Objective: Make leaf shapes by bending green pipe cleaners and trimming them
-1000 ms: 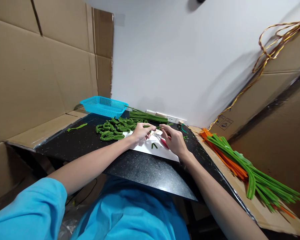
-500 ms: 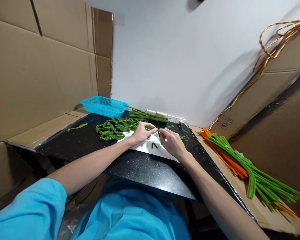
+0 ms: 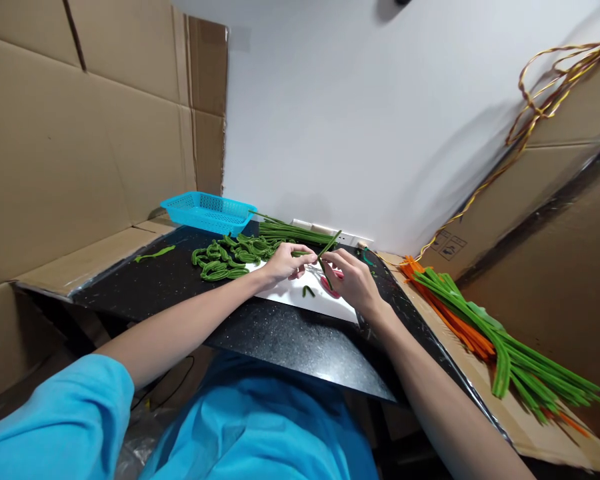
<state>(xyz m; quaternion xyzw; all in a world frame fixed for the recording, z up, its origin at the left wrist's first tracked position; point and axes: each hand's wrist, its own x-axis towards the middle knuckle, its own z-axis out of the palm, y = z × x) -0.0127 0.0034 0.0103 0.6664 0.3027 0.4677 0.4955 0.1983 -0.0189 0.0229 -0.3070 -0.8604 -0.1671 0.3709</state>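
Observation:
Over a white sheet (image 3: 280,291) on the black table, my left hand (image 3: 286,262) pinches a green pipe cleaner (image 3: 336,239) in its fingertips. My right hand (image 3: 353,277) meets it from the right, its fingertips closed at the same spot. One end of the pipe cleaner slants up and another strand hangs down between the hands; the crossing itself is partly covered by fingers. Pink-handled scissors (image 3: 329,287) lie beneath my right hand, partly hidden. A short bent green piece (image 3: 308,291) rests on the sheet. Looped green pipe cleaners (image 3: 223,260) are heaped left of my left hand.
Straight green pipe cleaners (image 3: 295,233) lie at the back, by a power strip (image 3: 347,238). A blue basket (image 3: 205,217) stands back left. Green and orange bundles (image 3: 480,320) lie on cardboard at right. A flat green strip (image 3: 155,254) lies left. Cardboard walls flank the table (image 3: 280,340).
The pipe cleaner's free end has swung from nearly level to steeply upward. My right hand has shifted slightly right and turned, and the pink scissor handles now show beneath it.

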